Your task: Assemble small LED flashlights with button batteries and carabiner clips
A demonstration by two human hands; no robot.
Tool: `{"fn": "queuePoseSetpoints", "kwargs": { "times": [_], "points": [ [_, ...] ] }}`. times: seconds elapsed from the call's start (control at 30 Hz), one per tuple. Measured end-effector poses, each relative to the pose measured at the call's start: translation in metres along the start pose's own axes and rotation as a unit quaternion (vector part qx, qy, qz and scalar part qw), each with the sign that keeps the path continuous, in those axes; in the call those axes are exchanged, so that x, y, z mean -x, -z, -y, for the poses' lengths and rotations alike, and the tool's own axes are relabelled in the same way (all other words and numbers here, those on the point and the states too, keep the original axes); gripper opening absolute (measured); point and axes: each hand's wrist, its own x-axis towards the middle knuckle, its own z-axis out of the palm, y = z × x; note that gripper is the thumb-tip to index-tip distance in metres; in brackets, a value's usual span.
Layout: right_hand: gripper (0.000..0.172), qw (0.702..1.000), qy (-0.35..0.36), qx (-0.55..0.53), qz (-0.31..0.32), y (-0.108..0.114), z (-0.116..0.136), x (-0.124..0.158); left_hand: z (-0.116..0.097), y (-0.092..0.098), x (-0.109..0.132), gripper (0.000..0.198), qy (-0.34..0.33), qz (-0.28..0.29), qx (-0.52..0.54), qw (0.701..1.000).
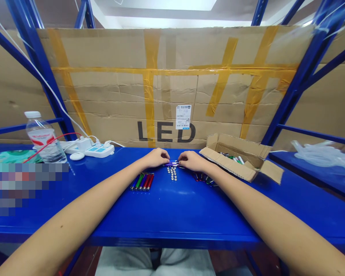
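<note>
My left hand (158, 157) and my right hand (192, 160) meet at the middle of the table, fingers closed around opposite ends of slim, shiny purple metal tubes (171, 164) that look like mini flashlights. The fingers partly cover them, so which hand grips which piece is unclear. Just below lie several small round silver button cells (172, 173) in two rough columns. Beside my left forearm, blue, green, purple and red mini flashlights (142, 182) lie side by side. More dark coloured pieces (204, 179) rest under my right wrist, partly hidden.
An open cardboard box (232, 161) with metallic tubes stands at right. A water bottle (44, 140), a power strip (99, 150) and a white round object (76, 156) are at left. A large cardboard sheet (117, 96) closes the back; clear plastic (327, 157) lies far right.
</note>
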Motion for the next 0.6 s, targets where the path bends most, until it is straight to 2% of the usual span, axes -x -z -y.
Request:
{"fn": "queuePoseSetpoints", "kwargs": {
  "times": [0.23, 0.6],
  "points": [
    [0.017, 1.0, 0.005, 0.012, -0.005, 0.0005, 0.0018, 0.0014, 0.0034, -0.0028, -0.0034, 0.02, -0.028, -0.001, 0.002, 1.0],
    [0.014, 1.0, 0.005, 0.008, -0.011, 0.0002, 0.0039, 0.0029, -0.0014, -0.001, -0.0033, 0.022, -0.022, 0.018, -0.004, 1.0]
  ]
}}
